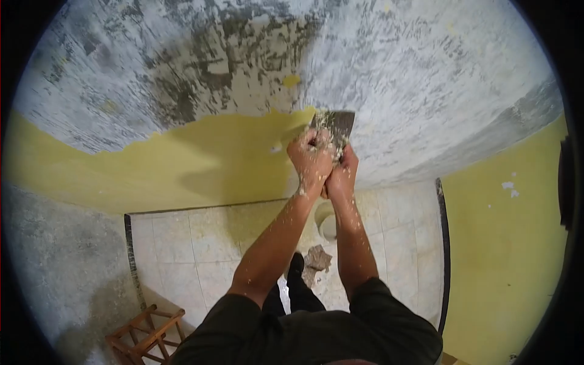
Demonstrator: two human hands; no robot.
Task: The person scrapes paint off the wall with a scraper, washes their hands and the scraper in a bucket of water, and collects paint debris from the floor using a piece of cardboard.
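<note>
1 left hand [312,159], 1 right hand [344,173], 1 scraper [344,123], 1 wooden stool [159,332], 1 pale round object [329,227], 1 crumpled brown piece [317,258], 3 walls [389,97], 1 tiled floor [398,243], 1 dark fixture [566,182] at right edge

wooden stool [159,333], lower left | tiled floor [173,243] | dark skirting [444,243], right

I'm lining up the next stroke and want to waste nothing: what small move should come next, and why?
I'd probably shift the scraper slightly left, to meet the ragged border of the yellow paint. That paint covers the wall left of the blade, while the wall on its right shows only patchy white and grey.
</note>
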